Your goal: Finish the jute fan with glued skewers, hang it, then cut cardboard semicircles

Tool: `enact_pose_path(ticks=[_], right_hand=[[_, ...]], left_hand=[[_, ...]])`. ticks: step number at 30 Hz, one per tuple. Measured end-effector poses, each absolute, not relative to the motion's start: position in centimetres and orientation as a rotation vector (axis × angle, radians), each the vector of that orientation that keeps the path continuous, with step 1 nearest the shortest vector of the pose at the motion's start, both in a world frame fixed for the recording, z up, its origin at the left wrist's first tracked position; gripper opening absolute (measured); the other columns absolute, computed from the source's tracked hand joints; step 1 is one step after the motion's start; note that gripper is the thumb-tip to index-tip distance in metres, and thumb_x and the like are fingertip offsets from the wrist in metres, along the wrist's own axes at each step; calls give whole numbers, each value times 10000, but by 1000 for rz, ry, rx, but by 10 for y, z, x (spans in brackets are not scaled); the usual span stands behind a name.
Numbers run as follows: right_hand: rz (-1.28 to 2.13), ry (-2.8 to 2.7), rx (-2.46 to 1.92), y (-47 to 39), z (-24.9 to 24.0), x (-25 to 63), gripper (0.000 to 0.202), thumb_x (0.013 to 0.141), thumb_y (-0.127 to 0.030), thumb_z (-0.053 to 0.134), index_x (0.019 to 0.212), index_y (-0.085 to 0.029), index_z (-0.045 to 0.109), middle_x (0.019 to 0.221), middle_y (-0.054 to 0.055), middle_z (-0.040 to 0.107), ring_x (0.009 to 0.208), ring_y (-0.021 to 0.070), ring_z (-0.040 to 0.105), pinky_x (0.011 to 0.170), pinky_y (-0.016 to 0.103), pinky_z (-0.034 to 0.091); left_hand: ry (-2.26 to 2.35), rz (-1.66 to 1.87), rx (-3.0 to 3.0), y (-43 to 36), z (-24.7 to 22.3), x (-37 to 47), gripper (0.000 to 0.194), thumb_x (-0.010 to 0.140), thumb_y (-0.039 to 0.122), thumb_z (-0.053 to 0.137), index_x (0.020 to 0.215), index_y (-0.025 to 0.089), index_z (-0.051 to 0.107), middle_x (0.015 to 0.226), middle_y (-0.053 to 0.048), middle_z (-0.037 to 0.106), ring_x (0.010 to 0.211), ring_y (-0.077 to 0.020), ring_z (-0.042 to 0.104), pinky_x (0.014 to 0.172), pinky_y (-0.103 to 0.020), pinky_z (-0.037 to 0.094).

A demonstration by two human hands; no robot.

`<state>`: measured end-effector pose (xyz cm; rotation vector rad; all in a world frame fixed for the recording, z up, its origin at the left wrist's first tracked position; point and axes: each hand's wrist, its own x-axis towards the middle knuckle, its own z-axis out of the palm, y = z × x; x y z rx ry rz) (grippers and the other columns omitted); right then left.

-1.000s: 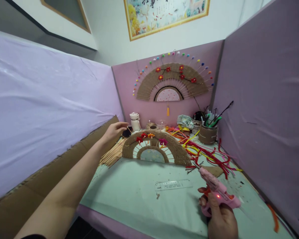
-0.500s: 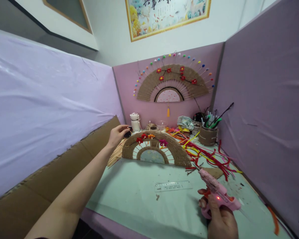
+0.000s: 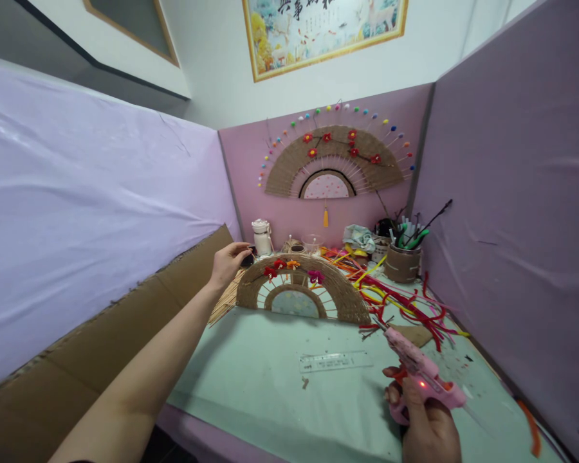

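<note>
In my right hand [image 3: 427, 421] is a pink hot glue gun [image 3: 424, 376] with a glowing red light, its nozzle pointing up and left toward the fan's right end. My left hand [image 3: 229, 262] reaches to the fan's upper left side, thumb and fingers pinched together; what lies between them is too small to make out. Just beyond those fingertips is a small dark object [image 3: 249, 259]. The woven twine fan [image 3: 345, 292] stands on the table, with red, orange and magenta flowers [image 3: 315, 276] on its band and a pale patterned half-circle [image 3: 295, 302] at its base.
A clear ruler [image 3: 335, 361] lies in front of the fan. Behind and right are red and yellow pipe cleaners [image 3: 405, 299] and a tool pot [image 3: 403, 263]. Thin sticks [image 3: 224, 302] lie at left, near a white bottle [image 3: 261, 236]. A larger fan [image 3: 282, 167] hangs on the partition.
</note>
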<state>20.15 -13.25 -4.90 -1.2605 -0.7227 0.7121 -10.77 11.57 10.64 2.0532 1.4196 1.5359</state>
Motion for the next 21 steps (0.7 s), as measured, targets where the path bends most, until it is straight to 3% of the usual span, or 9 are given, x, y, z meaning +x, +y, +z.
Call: enact_pose_path(ticks=[18,21], right_hand=[[723,-726,-1257,-132,-56,203,555,816,-697,530,898,-160,649,681,30,570,695,181,520,664,300,420],[718,-728,-1271,-131,-59,204,580,800,-716,532,882,-152,642,683,31,574,704,180,524,660,291,416]], left_hand=[[1405,1569,2082,118,104,-108,234,755,333,662,926,181,713,924,-54,759,870,-204,694,854,-310,531],[1416,1585,2073,116,104,-106,292,756,326,662,1003,174,694,891,-49,760,851,-196,695,833,-309,533]])
